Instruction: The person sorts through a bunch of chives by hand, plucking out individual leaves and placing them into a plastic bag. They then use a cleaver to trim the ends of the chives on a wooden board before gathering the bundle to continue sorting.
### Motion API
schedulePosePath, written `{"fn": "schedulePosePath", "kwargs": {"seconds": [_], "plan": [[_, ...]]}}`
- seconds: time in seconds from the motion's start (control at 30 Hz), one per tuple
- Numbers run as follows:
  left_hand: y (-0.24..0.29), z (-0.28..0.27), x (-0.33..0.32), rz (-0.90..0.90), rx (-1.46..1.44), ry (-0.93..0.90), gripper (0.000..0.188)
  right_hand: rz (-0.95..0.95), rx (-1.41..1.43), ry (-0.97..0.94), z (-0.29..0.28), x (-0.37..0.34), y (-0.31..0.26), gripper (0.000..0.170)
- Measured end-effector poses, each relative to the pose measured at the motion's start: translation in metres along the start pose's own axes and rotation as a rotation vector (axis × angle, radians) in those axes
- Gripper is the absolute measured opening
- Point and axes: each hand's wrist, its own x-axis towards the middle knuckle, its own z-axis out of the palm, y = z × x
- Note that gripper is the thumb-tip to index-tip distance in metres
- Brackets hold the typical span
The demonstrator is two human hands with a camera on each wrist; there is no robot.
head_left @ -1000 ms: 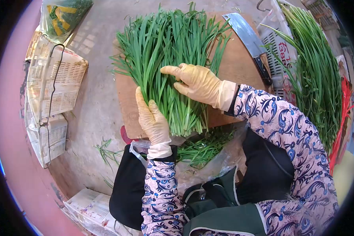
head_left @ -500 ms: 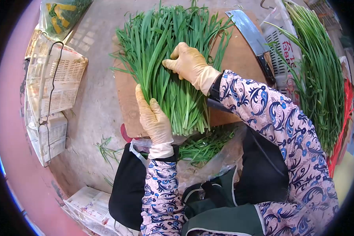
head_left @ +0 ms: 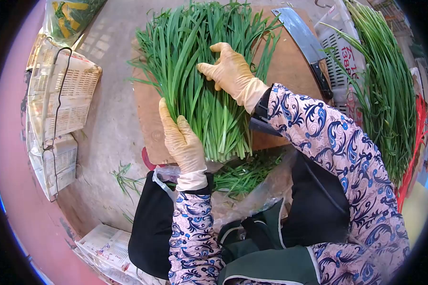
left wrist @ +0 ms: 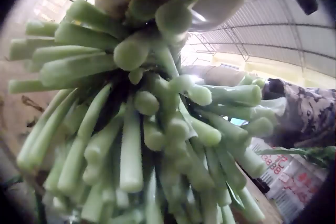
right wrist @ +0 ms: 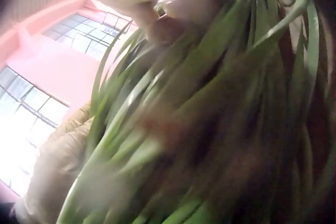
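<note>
A thick bunch of garlic chives point(head_left: 223, 114) lies on a wooden cutting board point(head_left: 295, 71), leaves away from me and pale cut ends toward me. My gloved left hand point(head_left: 183, 145) holds the bunch's lower left side, leaves passing between thumb and forefinger. Cut stem ends point(left wrist: 131, 161) fan out below it in the left wrist view. My gloved right hand point(head_left: 233, 73) is over the middle of the bunch, fingers bent among the leaves; the right wrist view shows its fingertips point(right wrist: 168, 27) pinching at blurred leaves.
A cleaver point(head_left: 302, 38) lies on the board's right side. Beyond it, more long chives point(head_left: 390, 104) lie by a white crate point(head_left: 340, 57). Trimmed leaves point(head_left: 245, 178) sit in a plastic bag across my lap. White baskets point(head_left: 64, 90) stand at left, below a filled bag point(head_left: 69, 21).
My right hand has moved up and slightly right over the leaves, with its forefinger lifting away from the thumb. My left hand stays at the bunch's left side.
</note>
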Motion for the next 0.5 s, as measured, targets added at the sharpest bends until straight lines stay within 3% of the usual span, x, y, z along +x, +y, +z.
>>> {"fn": "schedulePosePath", "kwargs": {"seconds": [0.2, 0.4, 0.5], "plan": [[0.005, -0.001, -0.001, -0.036, 0.013, -0.022, 0.05, 0.046, 0.104, -0.07, -0.003, 0.0, 0.0, 0.02], [-0.001, -0.003, 0.001, -0.07, 0.005, -0.022, 0.05, 0.056, 0.256, -0.116, -0.019, -0.008, 0.002, 0.017], [-0.005, -0.001, -0.001, -0.006, 0.046, -0.003, 0.05, 0.095, 0.332, -0.103, -0.037, -0.018, 0.006, 0.013]]}}
